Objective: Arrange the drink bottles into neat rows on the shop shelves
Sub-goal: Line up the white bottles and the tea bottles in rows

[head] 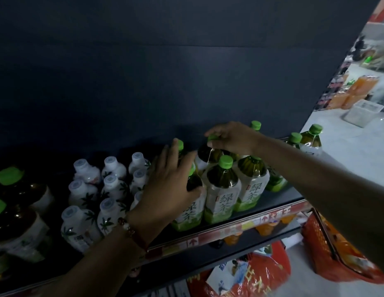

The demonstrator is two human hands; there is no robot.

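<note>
My left hand [171, 183] lies with fingers nearly straight against the shoulder of the green-tea bottle [190, 202] at the shelf's front edge [229, 229]. Just right and toward the back panel, my right hand [231, 138] pinches the cap of an upright rear bottle [206, 154]; I judge its vertical axis calls for a lift from above.

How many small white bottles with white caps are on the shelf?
9 small white plastic bottles, in a three-by-three block left of the green-capped tea bottles; the left hand half covers one and may hide more.
</note>
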